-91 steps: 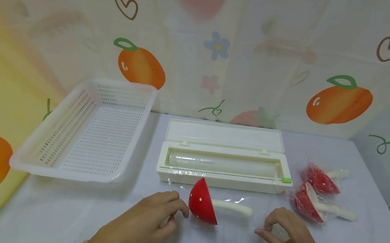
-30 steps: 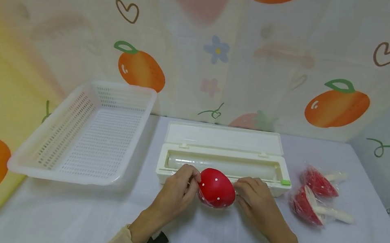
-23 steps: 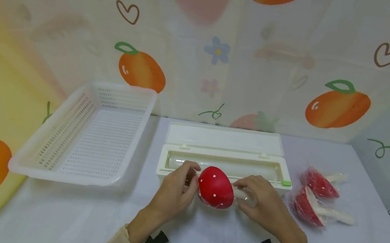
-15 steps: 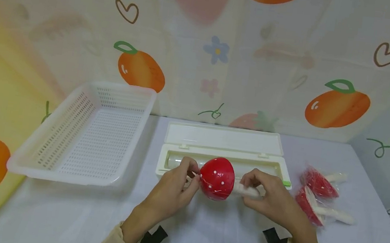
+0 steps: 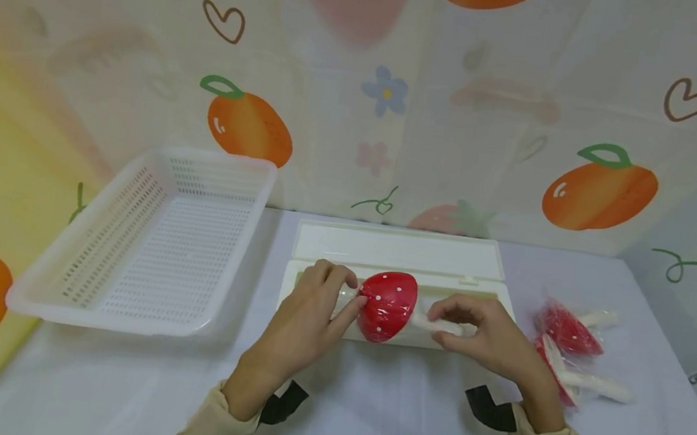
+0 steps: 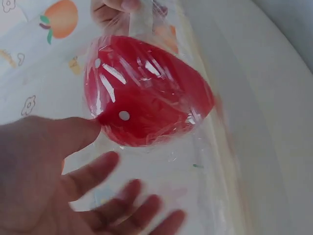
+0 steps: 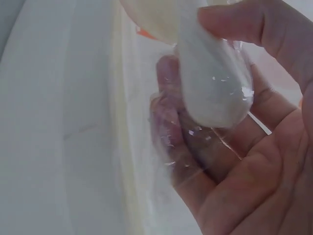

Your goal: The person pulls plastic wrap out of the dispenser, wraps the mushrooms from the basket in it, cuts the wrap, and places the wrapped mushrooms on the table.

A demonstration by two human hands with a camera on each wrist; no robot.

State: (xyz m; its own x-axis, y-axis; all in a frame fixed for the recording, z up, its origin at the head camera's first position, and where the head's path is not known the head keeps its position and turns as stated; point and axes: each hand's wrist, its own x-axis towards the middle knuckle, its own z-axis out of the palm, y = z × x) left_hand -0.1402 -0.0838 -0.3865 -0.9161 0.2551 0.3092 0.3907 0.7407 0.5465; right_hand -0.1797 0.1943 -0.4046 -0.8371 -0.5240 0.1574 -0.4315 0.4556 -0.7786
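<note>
A toy mushroom (image 5: 386, 307), its red cap dotted white, lies sideways between my hands above the front of an open cling film dispenser (image 5: 397, 250). Clear film wraps it, glossy and creased over the cap in the left wrist view. My right hand (image 5: 491, 339) grips the white stem (image 7: 212, 83), thumb on one side and fingers curled behind, with loose film over the fingers. At the cap's left side is my left hand (image 5: 303, 314). Its thumb (image 6: 80, 132) presses the film on the cap, while its other fingers spread loosely below. Both hands hide parts of the dispenser.
A white perforated basket (image 5: 109, 326) stands to the left. On the right lie two film-wrapped toy mushrooms (image 5: 568, 326), close to my right forearm. A white cloth covers the table (image 5: 388, 421), and a fruit-patterned curtain (image 5: 478, 139) hangs behind it.
The mushroom was lying on film before the dispenser; both hands have since raised it toward the box, wrapped. Lately the right hand has shifted along the stem and the left thumb has moved onto the cap.
</note>
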